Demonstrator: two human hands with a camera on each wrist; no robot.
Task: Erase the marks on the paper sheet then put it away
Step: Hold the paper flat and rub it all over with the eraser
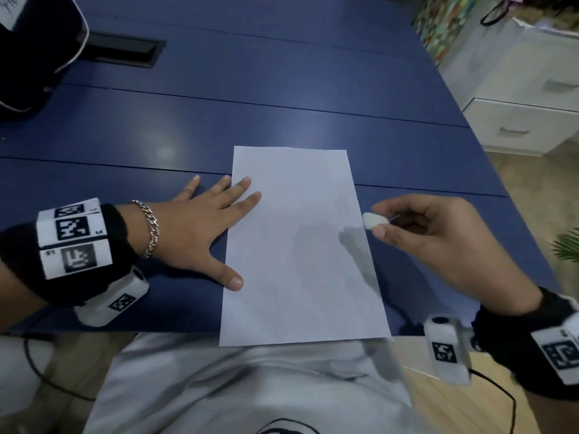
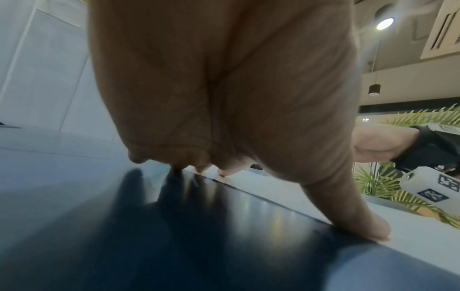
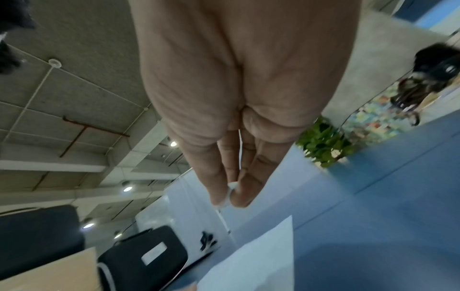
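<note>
A white paper sheet lies lengthwise on the blue table, its near end hanging a little over the table's front edge. Only very faint marks show near its middle. My left hand lies flat with spread fingers on the sheet's left edge, thumb and two fingertips on the paper. My right hand hovers just off the sheet's right edge and pinches a small white eraser between thumb and fingers. The eraser shows at the fingertips in the right wrist view, above the paper.
A black bag sits at the table's far left corner, beside a black cable slot. White drawers stand off the table's right side, with a green plant nearer. My white shirt fills the bottom of the head view.
</note>
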